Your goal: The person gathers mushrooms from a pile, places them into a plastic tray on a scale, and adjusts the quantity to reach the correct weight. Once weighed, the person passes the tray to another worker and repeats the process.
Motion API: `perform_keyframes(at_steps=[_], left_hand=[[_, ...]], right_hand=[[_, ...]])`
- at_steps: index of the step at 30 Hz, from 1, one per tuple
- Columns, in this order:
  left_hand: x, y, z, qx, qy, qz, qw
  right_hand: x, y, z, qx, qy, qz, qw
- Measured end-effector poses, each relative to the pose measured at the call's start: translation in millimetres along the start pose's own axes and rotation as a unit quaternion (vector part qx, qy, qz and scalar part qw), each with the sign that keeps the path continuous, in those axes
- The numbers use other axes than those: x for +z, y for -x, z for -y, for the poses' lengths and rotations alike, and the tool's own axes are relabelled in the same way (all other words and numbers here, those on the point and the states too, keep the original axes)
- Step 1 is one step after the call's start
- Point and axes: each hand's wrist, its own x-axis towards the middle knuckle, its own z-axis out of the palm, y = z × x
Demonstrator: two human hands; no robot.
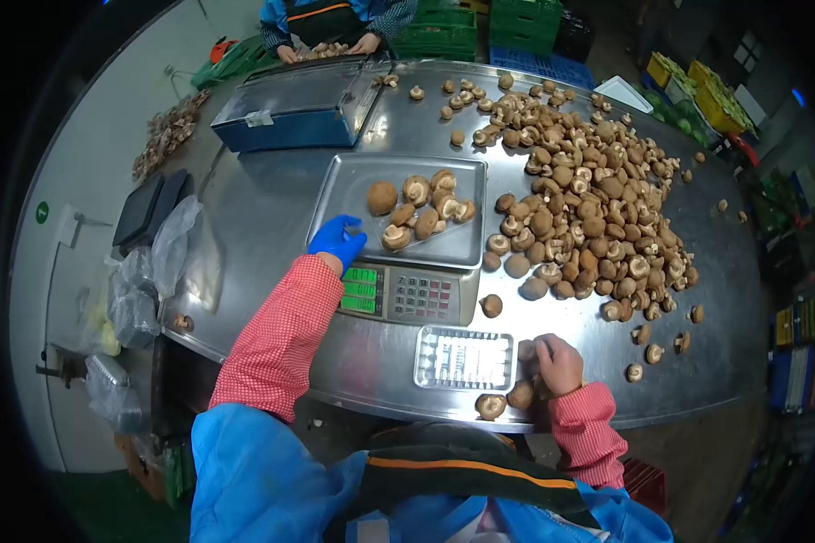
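My left hand (337, 242), in a blue glove, is over the left edge of the metal weighing tray (335, 185). Its fingers are a little apart, with nothing visible in them. Several brown mushrooms (382, 197) lie on that tray, some stem up. The scale's keypad and lit green display (360, 290) face me. My bare right hand (563, 366) is closed by the table's near edge, its fingers curled around a mushroom (528, 352) that is partly hidden. Two more mushrooms (491, 406) lie beside it. Left of this hand is a clear plastic punnet (465, 358).
A large mushroom heap (589, 199) covers the table's right side. Behind the scale stands a blue-sided machine (285, 131); beyond it are a co-worker's hands (366, 43) at more mushrooms. Plastic bags (174, 237) lie at left. Green crates (435, 34) are stacked behind.
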Motion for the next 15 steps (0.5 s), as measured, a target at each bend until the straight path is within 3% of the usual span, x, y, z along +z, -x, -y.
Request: perform_keyframes(at_steps=[2,5,8,11,14,15], left_hand=[[7,-29,2,0.021,0.039,-0.078,0.996],[10,-56,-14,0.110,0.062,-0.116,0.985],[37,-98,1,0.168,0.077,-0.037,0.982],[32,-91,-8,0.103,0.215,-0.035,0.971],[7,-70,-36,0.017,0.386,0.010,0.922],[6,-68,-43,0.030,0.393,0.039,0.918]], right_hand=[[3,-2,0,0.006,0.021,-0.004,1.000],[10,0,0,0.004,0.077,-0.009,0.997],[11,0,10,0.009,0.124,-0.023,0.992],[12,1,8,0.022,0.117,-0.032,0.992],[12,1,3,0.063,0.112,-0.025,0.991],[12,2,4,0.068,0.110,-0.025,0.991]])
